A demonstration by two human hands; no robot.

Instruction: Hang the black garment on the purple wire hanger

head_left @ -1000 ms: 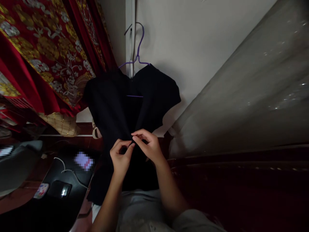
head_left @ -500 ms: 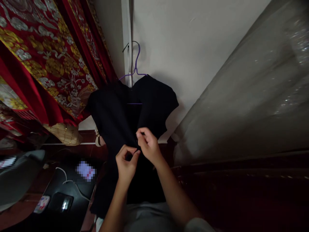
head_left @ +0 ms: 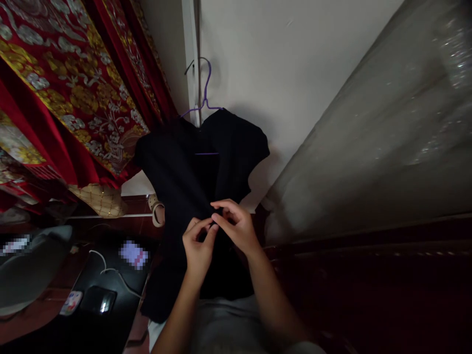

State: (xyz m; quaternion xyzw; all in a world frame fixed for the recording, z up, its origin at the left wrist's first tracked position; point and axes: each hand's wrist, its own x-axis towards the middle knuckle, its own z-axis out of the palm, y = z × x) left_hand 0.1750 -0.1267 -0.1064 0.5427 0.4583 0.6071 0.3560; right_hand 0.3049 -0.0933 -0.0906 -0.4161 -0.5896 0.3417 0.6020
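A black short-sleeved garment (head_left: pixel 173 182) with a deep V-shaped front hangs in front of me from a purple hanger (head_left: pixel 206 88). At the bottom of the V, my left hand (head_left: pixel 199 243) pinches the front edge between thumb and fingertips. My right hand (head_left: pixel 238 226) meets it from the other side, its thumb against the cloth near the left fingertips and its index finger raised a little above. The fingertips of both hands are nearly touching. Whatever small piece lies between them is too dark to make out.
Red drapery (head_left: pixel 73 98) with gold and silver embroidery hangs at the left. Below it are a black table (head_left: pixel 92 329) with a cable, a dark phone-like object (head_left: pixel 99 301) and a beige clog (head_left: pixel 157 211). A grey plastic-like sheet (head_left: pixel 350 162) slopes down on the right.
My right hand has turned and shifted slightly right, its thumb coming down to the left fingertips and its index finger stretching out. My left hand keeps its pinch on the garment.
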